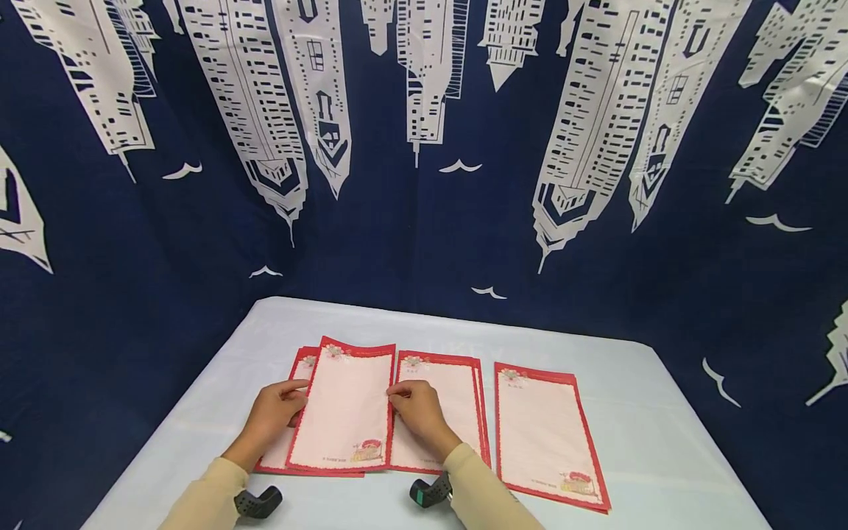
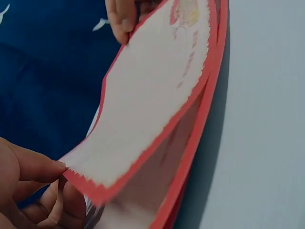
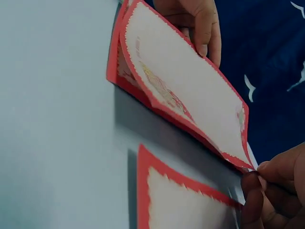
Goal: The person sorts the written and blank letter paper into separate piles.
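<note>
Left hand [image 1: 274, 408] and right hand [image 1: 422, 412], each grip pinching opposite edges of a red-bordered sheet [image 1: 347, 405], which is held partly over similar left paper [image 1: 303, 366] on the white worktop [image 1: 662, 442], middle papers [image 1: 444, 405] overlapping beside it, right paper [image 1: 546, 427] lying apart.

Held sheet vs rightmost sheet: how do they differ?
Support: the held sheet is pinched at its side edges by the left hand and right hand; the rightmost sheet lies untouched on the table.
Overlap: the held sheet covers parts of other sheets; the rightmost sheet sits apart.
Shared: red border, pale centre, floral corner print.
</note>
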`<state>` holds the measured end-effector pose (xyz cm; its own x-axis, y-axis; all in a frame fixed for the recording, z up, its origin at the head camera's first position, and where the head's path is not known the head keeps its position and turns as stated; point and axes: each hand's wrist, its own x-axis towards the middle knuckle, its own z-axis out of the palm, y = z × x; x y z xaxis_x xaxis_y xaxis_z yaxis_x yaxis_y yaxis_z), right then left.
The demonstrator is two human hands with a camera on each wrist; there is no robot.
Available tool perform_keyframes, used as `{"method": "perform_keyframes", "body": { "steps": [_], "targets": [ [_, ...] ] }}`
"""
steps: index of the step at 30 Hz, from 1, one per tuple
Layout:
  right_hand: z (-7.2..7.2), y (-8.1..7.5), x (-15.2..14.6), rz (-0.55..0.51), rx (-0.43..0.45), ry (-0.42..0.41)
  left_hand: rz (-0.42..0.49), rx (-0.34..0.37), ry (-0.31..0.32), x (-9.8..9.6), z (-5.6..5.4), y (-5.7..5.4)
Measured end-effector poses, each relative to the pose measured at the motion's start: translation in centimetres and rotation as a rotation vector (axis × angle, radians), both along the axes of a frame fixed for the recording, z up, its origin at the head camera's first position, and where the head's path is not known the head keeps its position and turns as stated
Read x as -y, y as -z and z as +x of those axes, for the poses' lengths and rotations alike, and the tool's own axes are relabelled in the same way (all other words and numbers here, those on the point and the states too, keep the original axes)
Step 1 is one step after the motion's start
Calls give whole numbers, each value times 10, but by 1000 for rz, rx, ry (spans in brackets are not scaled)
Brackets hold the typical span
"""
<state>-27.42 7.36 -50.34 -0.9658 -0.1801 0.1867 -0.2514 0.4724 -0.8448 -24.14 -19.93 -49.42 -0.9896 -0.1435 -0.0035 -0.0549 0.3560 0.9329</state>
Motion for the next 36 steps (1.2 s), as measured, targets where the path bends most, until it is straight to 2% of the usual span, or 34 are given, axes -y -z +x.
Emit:
{"method": "perform_keyframes", "body": {
  "steps": [3,7,14,21,24,27,31,36],
  "targets": [
    [0,1,11,23,-9,-31,-50,9,-37,11,2,-1],
    [1,1,21,44,26,-66,-125,7,-78,22,3,-2],
    [3,-2,28,120,63,-78,-349,-47,-115,34,0,6],
    [4,-11,25,134,81,-91,-368,-41,-113,35,3,5],
    [6,-15,13,113,82,-90,-342,-37,-108,28,2,5],
    [5,-18,-2,87,88,-82,-292,-32,-82,14,0,0],
    [2,-18,-27,97,60,-40,-241,-18,-5,-12,-3,-9],
    [0,-20,-61,126,66,67,-195,11,150,-50,-6,-15]
  ]
}}
